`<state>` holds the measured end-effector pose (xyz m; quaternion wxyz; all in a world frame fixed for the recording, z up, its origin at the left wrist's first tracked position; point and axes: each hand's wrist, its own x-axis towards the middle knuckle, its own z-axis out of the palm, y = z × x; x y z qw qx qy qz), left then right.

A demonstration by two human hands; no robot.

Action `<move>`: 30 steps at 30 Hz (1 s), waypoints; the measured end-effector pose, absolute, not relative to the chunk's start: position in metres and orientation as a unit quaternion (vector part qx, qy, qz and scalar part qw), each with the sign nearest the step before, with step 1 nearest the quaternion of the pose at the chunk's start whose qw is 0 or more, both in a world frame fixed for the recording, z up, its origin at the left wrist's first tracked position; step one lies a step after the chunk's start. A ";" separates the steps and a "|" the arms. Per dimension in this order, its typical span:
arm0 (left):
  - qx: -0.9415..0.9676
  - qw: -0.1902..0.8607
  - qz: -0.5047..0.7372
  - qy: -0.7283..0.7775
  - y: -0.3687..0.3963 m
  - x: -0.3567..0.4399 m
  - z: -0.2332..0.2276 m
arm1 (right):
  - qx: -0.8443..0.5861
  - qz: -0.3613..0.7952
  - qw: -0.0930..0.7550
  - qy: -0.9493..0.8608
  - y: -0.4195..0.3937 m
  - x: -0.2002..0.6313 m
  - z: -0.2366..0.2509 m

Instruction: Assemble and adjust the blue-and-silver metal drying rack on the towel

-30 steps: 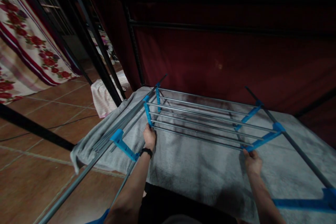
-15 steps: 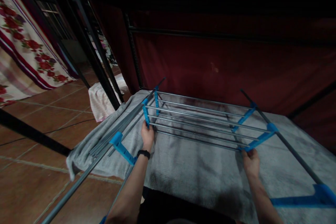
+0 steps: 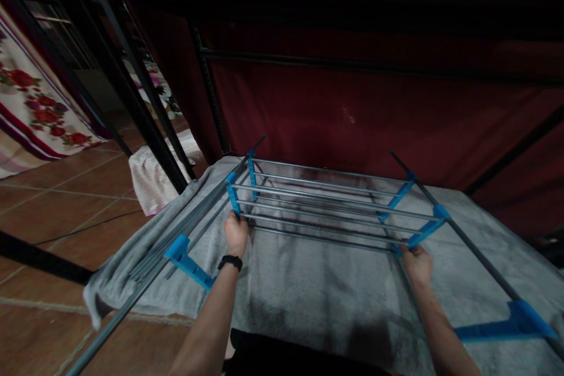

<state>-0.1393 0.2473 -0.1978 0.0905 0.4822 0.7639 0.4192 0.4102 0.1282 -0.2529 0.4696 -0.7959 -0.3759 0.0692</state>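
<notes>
Gripping the near rail of a folding metal drying rack with grey rods and blue plastic brackets [image 3: 326, 211], both hands close their fingers round it: the left hand [image 3: 236, 232], with one black band on its wrist, has its grip pressed shut at the rack section's near left corner beside a blue bracket, and the right hand [image 3: 416, 263] has its grip pinched shut at the near right corner, just under another blue bracket. Between them the raised section shows five grey cross rods running side to side, with two blue brackets on its left end and two on its right. It stands over a pale grey fleecy blanket [image 3: 317, 288] that covers the rack's lower level and droops off the left edge toward the terracotta tiled floor [image 3: 53, 200]. One pink checked cloth [image 3: 152, 179] lies on the floor at the blanket's far left corner, against black metal posts, and a dark red curtain [image 3: 361, 106] hangs behind the rack.
</notes>
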 end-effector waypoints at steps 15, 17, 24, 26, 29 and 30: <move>0.495 0.072 0.388 0.774 0.245 -0.137 -0.190 | -0.830 0.045 0.400 -0.386 0.132 0.407 -0.242; 0.490 0.069 0.391 0.776 0.246 -0.137 -0.191 | -0.827 0.047 0.408 -0.383 0.132 0.404 -0.241; 0.508 0.059 0.375 0.773 0.250 -0.143 -0.195 | -0.808 0.082 0.462 -0.357 0.134 0.392 -0.237; 0.519 0.059 0.380 0.763 0.252 -0.146 -0.197 | -0.808 0.089 0.462 -0.355 0.134 0.392 -0.239; 0.523 0.073 0.387 0.756 0.252 -0.147 -0.200 | -0.807 0.100 0.460 -0.356 0.133 0.393 -0.243; 0.517 0.078 0.383 0.762 0.252 -0.147 -0.201 | -0.808 0.102 0.458 -0.357 0.132 0.392 -0.244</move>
